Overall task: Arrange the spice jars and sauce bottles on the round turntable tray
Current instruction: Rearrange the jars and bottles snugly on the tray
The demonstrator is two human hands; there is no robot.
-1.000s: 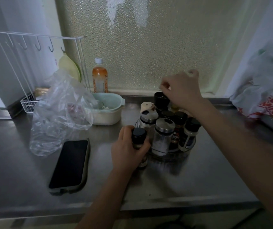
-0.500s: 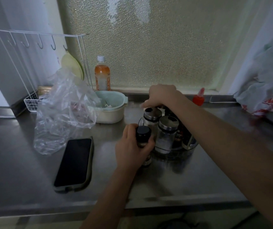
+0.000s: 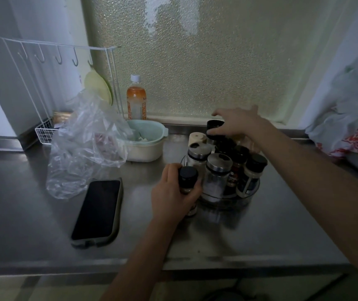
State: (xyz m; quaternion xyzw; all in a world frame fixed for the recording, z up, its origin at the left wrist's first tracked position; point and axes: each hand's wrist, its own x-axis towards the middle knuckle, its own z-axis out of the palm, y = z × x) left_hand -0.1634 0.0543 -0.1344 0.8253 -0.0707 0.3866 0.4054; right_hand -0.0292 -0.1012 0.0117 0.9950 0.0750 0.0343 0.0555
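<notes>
Now your left hand (image 3: 174, 193) is clamped on a small jar (image 3: 187, 181) beside the tray (image 3: 228, 199). Your right hand (image 3: 236, 123) pinches a black cap (image 3: 215, 126). Glass looks slick and breakable, so hold the body, not the lid.

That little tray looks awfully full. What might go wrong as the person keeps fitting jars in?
The turntable tray is crowded, so squeezing in the black-capped jar held by the left hand may tip the steel-lidded shaker beside it. The right hand reaches over the jars to a tall black-lidded bottle at the back; its forearm could knock one over.
</notes>
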